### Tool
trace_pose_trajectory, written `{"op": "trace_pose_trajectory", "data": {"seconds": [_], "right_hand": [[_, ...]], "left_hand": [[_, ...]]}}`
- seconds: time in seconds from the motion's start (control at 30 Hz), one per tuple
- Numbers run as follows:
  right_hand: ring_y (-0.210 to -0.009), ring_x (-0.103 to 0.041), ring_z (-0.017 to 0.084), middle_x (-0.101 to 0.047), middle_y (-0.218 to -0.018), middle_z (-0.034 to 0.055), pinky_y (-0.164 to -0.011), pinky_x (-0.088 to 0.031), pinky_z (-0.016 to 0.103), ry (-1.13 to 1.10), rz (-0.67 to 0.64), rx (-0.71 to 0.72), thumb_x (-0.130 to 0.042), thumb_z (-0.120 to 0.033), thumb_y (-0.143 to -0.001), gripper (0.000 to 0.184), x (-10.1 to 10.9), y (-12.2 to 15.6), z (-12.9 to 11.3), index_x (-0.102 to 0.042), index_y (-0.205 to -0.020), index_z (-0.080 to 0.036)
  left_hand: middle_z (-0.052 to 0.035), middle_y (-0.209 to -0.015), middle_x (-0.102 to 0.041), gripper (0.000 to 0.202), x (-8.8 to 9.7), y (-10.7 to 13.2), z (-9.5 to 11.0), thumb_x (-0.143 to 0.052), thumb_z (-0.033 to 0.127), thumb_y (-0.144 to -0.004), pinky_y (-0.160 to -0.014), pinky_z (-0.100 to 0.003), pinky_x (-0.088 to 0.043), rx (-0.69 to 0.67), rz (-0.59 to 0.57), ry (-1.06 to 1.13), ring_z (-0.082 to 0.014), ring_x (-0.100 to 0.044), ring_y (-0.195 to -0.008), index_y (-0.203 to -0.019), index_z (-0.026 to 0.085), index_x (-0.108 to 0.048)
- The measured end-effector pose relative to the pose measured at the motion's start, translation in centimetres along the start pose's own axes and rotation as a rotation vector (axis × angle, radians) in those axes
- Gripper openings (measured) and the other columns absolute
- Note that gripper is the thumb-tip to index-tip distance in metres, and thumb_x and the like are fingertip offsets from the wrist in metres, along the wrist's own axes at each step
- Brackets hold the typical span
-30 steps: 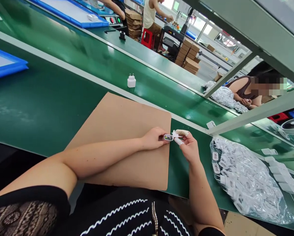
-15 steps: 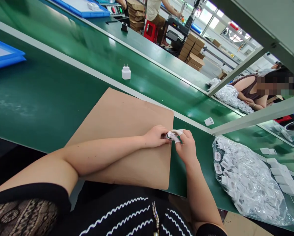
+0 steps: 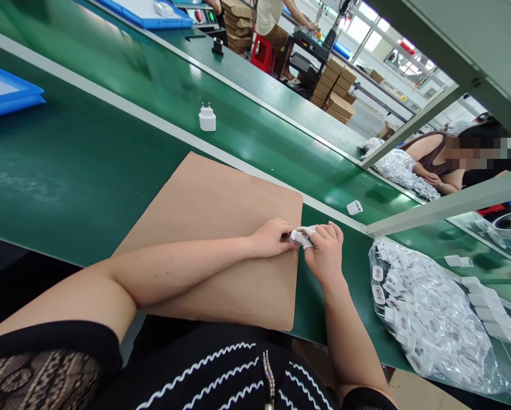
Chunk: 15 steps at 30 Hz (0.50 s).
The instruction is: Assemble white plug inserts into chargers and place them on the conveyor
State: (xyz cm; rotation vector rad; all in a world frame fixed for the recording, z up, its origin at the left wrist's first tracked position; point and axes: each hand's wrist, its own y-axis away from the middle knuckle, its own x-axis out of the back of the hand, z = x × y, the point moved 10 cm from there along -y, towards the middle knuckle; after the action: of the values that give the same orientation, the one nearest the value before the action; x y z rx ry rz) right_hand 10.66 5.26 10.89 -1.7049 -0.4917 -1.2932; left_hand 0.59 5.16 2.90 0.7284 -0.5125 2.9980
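Over the right edge of a brown cardboard sheet, my two hands meet at a small white charger housing. My left hand is closed around it from the left, and its fingers hide much of the piece. From the right, my right hand pinches at the same housing with thumb and forefinger, both wrapped in white finger covers. The covers and the housing are close in colour, so its exact outline is hard to make out.
A clear bag of white charger housings lies to the right, beside a row of white blocks. A two-pin charger and a white housing sit on the green belt. A blue tray is at left.
The two-pin charger and the other white pieces on the belt have shifted left. My hands stay almost in place around the housing, with the right hand's outer fingers slightly raised.
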Motion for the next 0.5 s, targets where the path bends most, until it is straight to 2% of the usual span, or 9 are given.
{"op": "trace_pose_trajectory", "data": {"seconds": [0.17, 0.37, 0.5], "right_hand": [[-0.103, -0.058, 0.026, -0.067, -0.086, 0.0026, -0.120, -0.020, 0.054, 0.002, -0.009, -0.030, -0.054, -0.003, -0.078, 0.039, 0.0, 0.1, 0.4, -0.071, -0.101, -0.028], [-0.104, -0.059, 0.026, -0.069, -0.088, 0.0024, -0.123, -0.017, 0.055, -0.015, -0.090, -0.041, -0.055, -0.003, -0.079, 0.036, -0.6, -0.1, 0.3, -0.071, -0.098, -0.029], [-0.099, -0.062, 0.026, -0.065, -0.087, 0.0028, -0.126, -0.017, 0.054, -0.054, -0.106, -0.052, -0.056, -0.003, -0.077, 0.036, -0.8, 0.0, 0.3, -0.071, -0.100, -0.027]], "left_hand": [[-0.0056, -0.088, -0.073, 0.023, -0.1, 0.0, 0.0, -0.073, 0.044, -0.088, -0.085, -0.037, -0.049, 0.004, -0.009, 0.009, -0.0235, -0.064, -0.088, -0.090, 0.020, -0.072], [-0.0052, -0.087, -0.074, 0.023, -0.2, 0.1, 0.1, -0.075, 0.044, -0.086, -0.086, -0.039, -0.049, 0.004, -0.010, -0.005, -0.0241, -0.064, -0.088, -0.088, 0.021, -0.072], [-0.0052, -0.085, -0.073, 0.024, -0.2, 0.2, 0.3, -0.070, 0.046, -0.090, -0.086, -0.039, -0.050, 0.011, -0.013, -0.010, -0.0244, -0.064, -0.087, -0.089, 0.023, -0.074]]}}
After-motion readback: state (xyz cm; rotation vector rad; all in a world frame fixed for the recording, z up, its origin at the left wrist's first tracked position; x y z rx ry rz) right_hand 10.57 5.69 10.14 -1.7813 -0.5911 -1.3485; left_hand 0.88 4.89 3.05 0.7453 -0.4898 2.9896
